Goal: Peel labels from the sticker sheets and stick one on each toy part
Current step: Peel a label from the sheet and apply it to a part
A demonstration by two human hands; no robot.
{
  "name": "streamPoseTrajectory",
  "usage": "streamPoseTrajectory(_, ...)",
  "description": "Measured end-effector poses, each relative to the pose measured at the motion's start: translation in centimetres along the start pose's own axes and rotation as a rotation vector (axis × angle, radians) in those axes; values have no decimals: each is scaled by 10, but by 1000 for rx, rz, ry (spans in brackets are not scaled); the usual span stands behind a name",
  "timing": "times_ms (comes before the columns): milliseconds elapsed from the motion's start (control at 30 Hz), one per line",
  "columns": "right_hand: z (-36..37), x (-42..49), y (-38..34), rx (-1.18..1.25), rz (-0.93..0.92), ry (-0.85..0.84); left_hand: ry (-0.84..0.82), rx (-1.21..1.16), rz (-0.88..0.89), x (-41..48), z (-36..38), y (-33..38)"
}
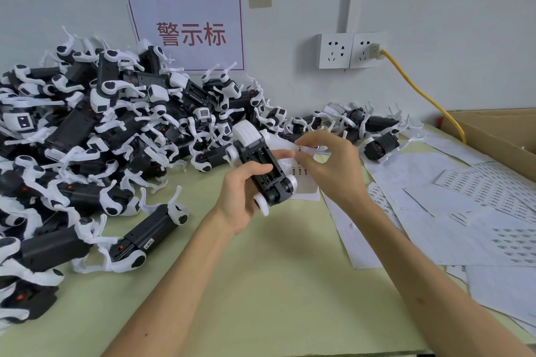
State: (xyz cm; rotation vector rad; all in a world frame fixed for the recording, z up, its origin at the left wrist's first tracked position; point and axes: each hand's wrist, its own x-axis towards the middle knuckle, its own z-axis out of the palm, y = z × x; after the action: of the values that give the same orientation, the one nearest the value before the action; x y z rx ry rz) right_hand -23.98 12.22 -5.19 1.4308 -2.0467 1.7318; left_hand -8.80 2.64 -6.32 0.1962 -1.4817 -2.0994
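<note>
Just above centre, the left hand (240,197) grips a black toy part (262,166) (white wheels at its corners), underside up. At its three o'clock, the right hand (330,168) pinches a small sticker sheet (291,164) held just behind the toy; whether a label is lifted is unclear under the fingers. A heap of toys (101,124) fills nine to eleven o'clock. Loose sheets (464,197) lie at three o'clock on the green table (261,284).
</note>
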Motion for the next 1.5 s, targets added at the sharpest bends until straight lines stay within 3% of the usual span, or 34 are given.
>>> streamPoseTrajectory(1000, 2, 0, 3, 343, 236, 18, -10, -111, -9, -2, 2, 2)
streamPoseTrajectory(1500, 5, -4, -4, 212, 142, 78, 40, -45, -7, 0, 0, 1)
